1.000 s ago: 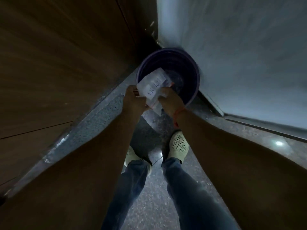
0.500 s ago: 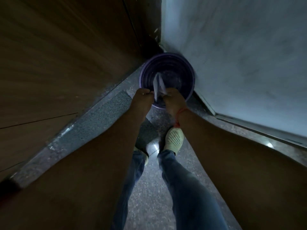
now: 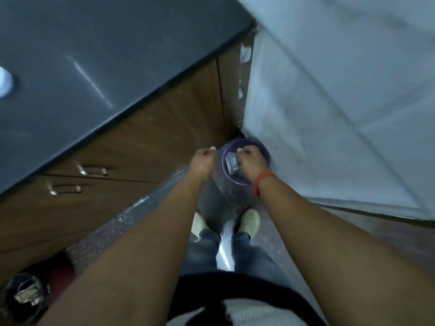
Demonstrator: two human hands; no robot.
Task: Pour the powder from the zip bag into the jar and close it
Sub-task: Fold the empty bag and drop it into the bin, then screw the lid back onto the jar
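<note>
Standing over a purple bin (image 3: 244, 181) in the corner of the floor, the person looks down from the head view, the only view given. The right hand (image 3: 250, 160) is above the bin's mouth with its fingers (image 3: 242, 152) curled in. The crumpled zip bag (image 3: 231, 164) shows just beside and below this hand, inside the bin's outline; whether the fingers grasp it or it already lies loose in the bin cannot be told. The left hand (image 3: 203, 161) is apart from the bag, to the left of the bin, loosely clenched on nothing.

No jar can be made out with certainty, and a pale round thing (image 3: 4, 82) on the dark bench (image 3: 82, 67) is too blurred to name. The bag at the bin suggests the pouring is probably done and the bag is being thrown away; whether the jar is closed cannot be judged.

Half a second earlier both hands held the bag together over the bin, and the camera was much lower. Now the left hand has let go and the view has risen, so the bench and drawer handles (image 3: 93, 171) appear.
</note>
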